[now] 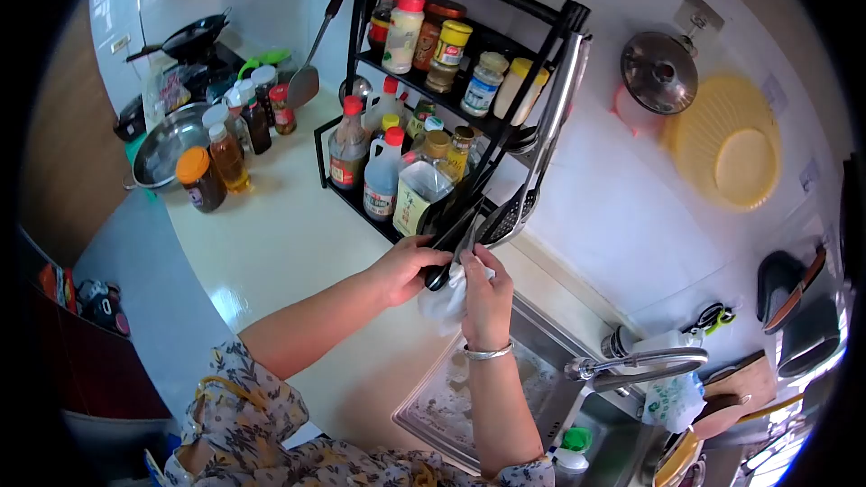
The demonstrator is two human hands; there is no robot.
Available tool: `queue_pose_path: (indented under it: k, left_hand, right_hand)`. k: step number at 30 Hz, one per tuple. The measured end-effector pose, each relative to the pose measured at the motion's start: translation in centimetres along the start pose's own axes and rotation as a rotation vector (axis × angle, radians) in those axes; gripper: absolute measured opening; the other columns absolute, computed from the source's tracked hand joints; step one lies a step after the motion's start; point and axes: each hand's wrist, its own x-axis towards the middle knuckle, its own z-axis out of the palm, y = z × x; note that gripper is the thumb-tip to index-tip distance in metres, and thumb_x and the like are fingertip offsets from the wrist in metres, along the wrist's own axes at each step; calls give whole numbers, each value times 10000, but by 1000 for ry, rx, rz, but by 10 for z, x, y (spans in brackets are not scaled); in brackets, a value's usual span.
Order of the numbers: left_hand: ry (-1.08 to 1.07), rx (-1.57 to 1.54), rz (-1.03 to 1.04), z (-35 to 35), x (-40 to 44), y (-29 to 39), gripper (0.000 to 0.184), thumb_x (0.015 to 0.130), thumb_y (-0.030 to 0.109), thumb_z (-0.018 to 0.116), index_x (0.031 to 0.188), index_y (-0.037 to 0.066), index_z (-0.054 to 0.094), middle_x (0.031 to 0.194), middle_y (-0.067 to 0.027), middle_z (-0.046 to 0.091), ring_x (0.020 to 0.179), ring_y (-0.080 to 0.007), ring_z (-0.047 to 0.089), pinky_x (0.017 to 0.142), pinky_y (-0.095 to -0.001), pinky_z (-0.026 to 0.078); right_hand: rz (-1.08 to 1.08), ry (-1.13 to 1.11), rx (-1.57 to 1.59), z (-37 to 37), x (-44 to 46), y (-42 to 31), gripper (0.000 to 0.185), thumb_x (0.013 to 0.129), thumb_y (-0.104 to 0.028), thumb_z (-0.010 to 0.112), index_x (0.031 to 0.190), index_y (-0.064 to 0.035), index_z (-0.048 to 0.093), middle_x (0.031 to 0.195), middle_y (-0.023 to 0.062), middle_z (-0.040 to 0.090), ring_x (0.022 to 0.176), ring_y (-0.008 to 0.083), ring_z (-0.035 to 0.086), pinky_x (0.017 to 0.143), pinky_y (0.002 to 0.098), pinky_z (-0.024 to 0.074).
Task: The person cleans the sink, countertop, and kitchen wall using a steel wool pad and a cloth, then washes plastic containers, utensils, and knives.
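Note:
My left hand (408,269) is closed around the black handle of a knife (437,278), just in front of the spice rack's lower right corner. The knife's narrow blade points up and away, partly lost against the dark rack. My right hand (487,296), with a silver bangle at the wrist, pinches a white cloth (444,307) against the blade. The cloth hangs down between both hands over the counter edge by the sink. Fingers and cloth hide part of the knife.
A black rack (532,4) full of bottles and jars stands ahead, with a slotted ladle (514,215) on its right side. The sink (424,401) and faucet (645,365) lie at lower right. Several jars and a steel pan (167,149) occupy the counter's left.

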Motion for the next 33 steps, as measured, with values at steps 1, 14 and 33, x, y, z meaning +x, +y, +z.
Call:
queue_pose_path:
  k: [1,14,33]
  left_hand:
    - [-20,4,-4,-4,-1,-3,330,760,18,642,1070,-26,538,950,-86,612,836,-161,606,775,-280,486]
    - [14,49,8,-14,-11,-12,357,694,-56,599,1046,-21,552,918,-75,608,825,-151,590,753,-264,472]
    - [151,134,46,-7,-30,-15,473,839,175,638,1241,4,457,1024,-59,598,890,-117,583,773,-238,477]
  right_hand:
    - [8,-4,-16,-2,-2,4,462,820,-140,679,1136,150,505,878,103,622,752,104,574,644,210,461]
    - [236,-58,101,-6,-13,16,226,839,-114,635,945,81,592,804,69,628,671,128,586,611,259,468]
    - [371,-124,257,-9,-16,29,257,820,-106,648,996,63,567,887,72,627,748,132,594,656,247,472]
